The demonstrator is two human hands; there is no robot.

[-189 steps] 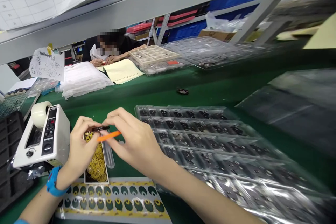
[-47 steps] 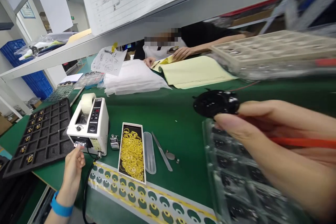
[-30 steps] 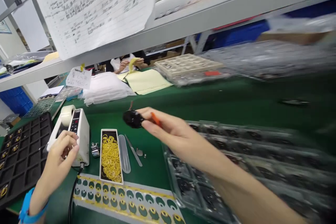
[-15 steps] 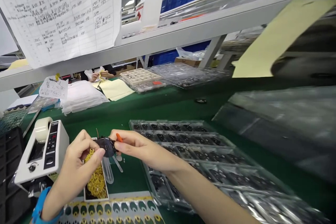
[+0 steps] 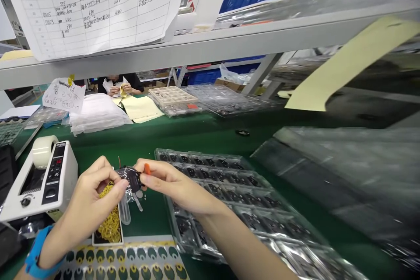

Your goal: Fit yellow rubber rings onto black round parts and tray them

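Note:
Between my two hands is a small, dark, rounded plastic part point(image 5: 130, 178), raised above the bench. My left hand point(image 5: 93, 194) pinches its left edge between thumb and fingers. My right hand point(image 5: 169, 183) grips the right edge, and a small orange piece point(image 5: 147, 169) sticks up among those fingers; what it belongs to is hidden. Below my left hand lies a narrow white box point(image 5: 121, 234) of yellow rings or loops point(image 5: 110, 225). Close by it rest a clear plastic strip point(image 5: 125, 212) and a thin pale stick point(image 5: 138, 202).
A clear compartment tray point(image 5: 213, 174) of black parts lies under my right forearm. A tape dispenser point(image 5: 54, 179) stands left; a sticker sheet point(image 5: 131, 253) lies in front. One black part point(image 5: 243, 132) sits farther back. A shelf beam point(image 5: 210, 43) crosses above; a co-worker point(image 5: 133, 82) sits opposite.
The view has shifted, so the bench things appear farther left. Both hands keep hold of the dark part, which seems slightly turned and shows more of its face.

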